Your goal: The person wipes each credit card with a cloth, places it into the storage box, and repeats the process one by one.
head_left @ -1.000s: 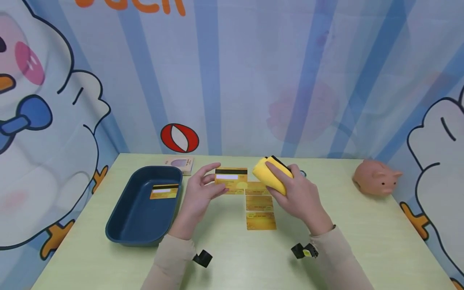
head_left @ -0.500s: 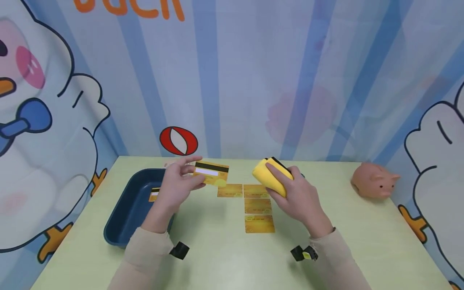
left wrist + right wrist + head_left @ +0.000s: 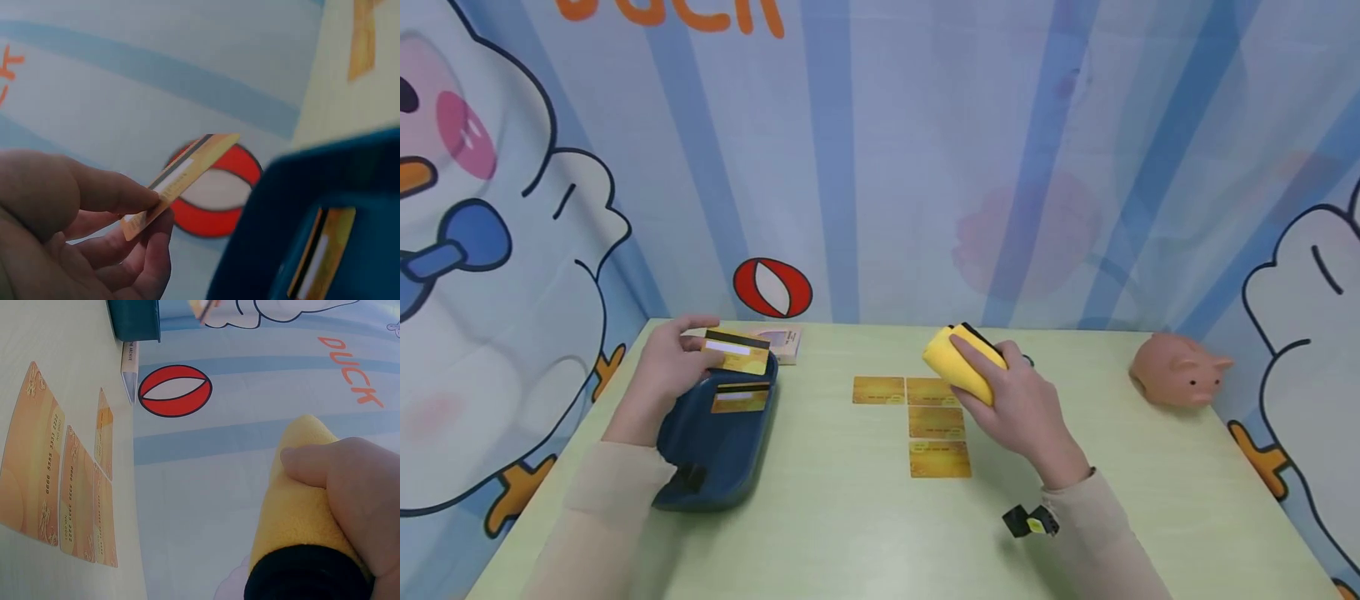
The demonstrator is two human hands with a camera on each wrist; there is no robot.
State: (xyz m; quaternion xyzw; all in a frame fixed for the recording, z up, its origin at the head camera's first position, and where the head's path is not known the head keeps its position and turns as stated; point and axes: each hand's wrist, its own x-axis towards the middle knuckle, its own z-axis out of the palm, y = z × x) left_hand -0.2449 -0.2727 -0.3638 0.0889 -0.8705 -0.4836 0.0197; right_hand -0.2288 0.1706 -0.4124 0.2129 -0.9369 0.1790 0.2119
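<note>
Pinching a card [image 3: 741, 353] in the left hand [image 3: 666, 358], up near the far end of the blue tray [image 3: 730, 446] — gripping a yellow cloth [image 3: 962, 362] in the right hand [image 3: 1026, 408]. Looks partway through — one card inside [image 3: 741, 400], seemingly done; four cards [image 3: 936, 423] on the worktop [image 3: 850, 508], apparently left.

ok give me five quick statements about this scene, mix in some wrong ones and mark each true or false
1. The right hand grips a yellow cloth. True.
2. The left hand pinches a card. True.
3. Just two cards lie directly on the table. False: four cards show there.
4. Another card lies in the tray, dark stripe showing. True.
5. The pig lies in the tray. False: the pig is at the table's right side.
</note>
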